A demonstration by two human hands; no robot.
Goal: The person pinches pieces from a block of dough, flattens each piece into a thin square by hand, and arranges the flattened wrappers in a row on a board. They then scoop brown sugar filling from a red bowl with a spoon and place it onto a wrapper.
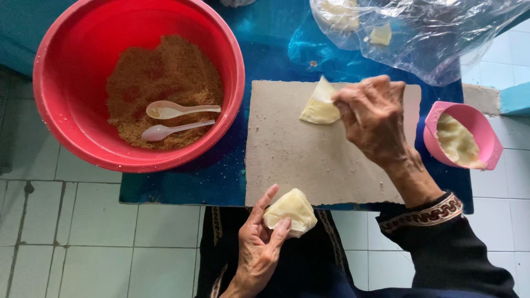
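My left hand holds a folded pale dough dumpling over my lap, below the near edge of the blue table. My right hand reaches across a grey board with its fingers closed on the corner of a triangular dough wrapper lying at the board's far edge. A red bowl at the left holds brown crumbly filling and two white plastic spoons. A small pink bowl with pale paste stands right of my right wrist.
A clear plastic bag with more dough pieces lies at the far right of the blue table. White floor tiles surround the table. My dark sleeve with a patterned cuff hangs past the table's near edge.
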